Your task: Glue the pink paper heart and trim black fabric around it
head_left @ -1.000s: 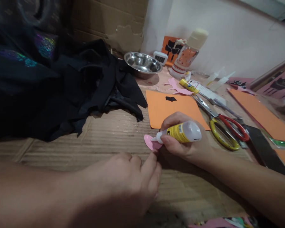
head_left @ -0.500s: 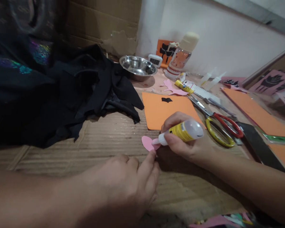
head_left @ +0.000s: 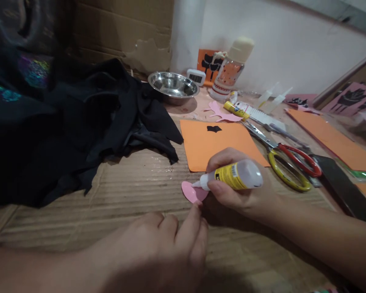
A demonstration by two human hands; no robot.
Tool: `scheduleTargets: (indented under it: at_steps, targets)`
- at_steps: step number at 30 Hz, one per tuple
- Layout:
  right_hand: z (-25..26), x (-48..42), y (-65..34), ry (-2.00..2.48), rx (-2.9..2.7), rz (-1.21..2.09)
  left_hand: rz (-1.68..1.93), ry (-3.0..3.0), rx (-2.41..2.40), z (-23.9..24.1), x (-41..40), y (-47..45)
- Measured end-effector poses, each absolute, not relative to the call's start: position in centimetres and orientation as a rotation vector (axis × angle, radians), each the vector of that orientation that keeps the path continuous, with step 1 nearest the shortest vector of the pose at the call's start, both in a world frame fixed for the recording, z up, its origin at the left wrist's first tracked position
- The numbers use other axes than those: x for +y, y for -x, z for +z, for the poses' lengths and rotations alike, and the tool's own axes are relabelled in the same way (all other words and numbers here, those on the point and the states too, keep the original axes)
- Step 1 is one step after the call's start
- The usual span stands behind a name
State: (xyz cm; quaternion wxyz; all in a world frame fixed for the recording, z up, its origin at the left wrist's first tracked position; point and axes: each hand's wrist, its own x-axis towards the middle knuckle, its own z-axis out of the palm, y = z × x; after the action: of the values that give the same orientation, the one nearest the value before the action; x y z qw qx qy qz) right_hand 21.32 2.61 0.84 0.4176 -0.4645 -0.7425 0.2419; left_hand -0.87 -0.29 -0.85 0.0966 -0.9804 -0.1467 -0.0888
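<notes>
My right hand is wrapped around a glue bottle with a yellow label and a white cap, tilted so its thin nozzle points down to the left. The nozzle tip is at a small pink paper cutout with a rounded end and a shiny wet-looking surface. With its fingers closed, my left hand holds the near edge of this cutout at the fingertips; the thumb is hidden. Just beyond lies an orange card bearing a small black paper shape.
Scissors with red and yellow handles lie right of the card. Black cloth spreads across the left. Behind stand a steel bowl and a bottle. Corrugated cardboard covers the work surface.
The glue nozzle has shifted slightly left and up over the pink cutout, and more of the cutout's shiny surface shows. The view has shifted a little. Both hands keep their hold.
</notes>
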Motion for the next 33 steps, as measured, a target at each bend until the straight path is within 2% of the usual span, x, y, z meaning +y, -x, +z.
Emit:
scheduleTargets:
  at_steps: [7, 17, 22, 33]
  targets:
    - [1.0, 2.3, -21.7, 1.191, -1.868, 0.699, -0.232, 2.887, -0.450, -1.1, -0.5, 0.8]
    - [1.3, 2.0, -22.1, 1.250, -1.809, 0.605, -0.399, 2.820, -0.573, -1.8, -0.5, 0.7]
    - [1.5, 2.0, -22.8, 1.210, -1.816, 0.611, -0.454, 2.786, -0.487, -2.8, 0.1, 0.7]
    - [1.3, 2.7, -21.1, 1.230, -1.823, 0.737, -0.383, 2.861, -0.543, -2.5, -0.1, 0.7]
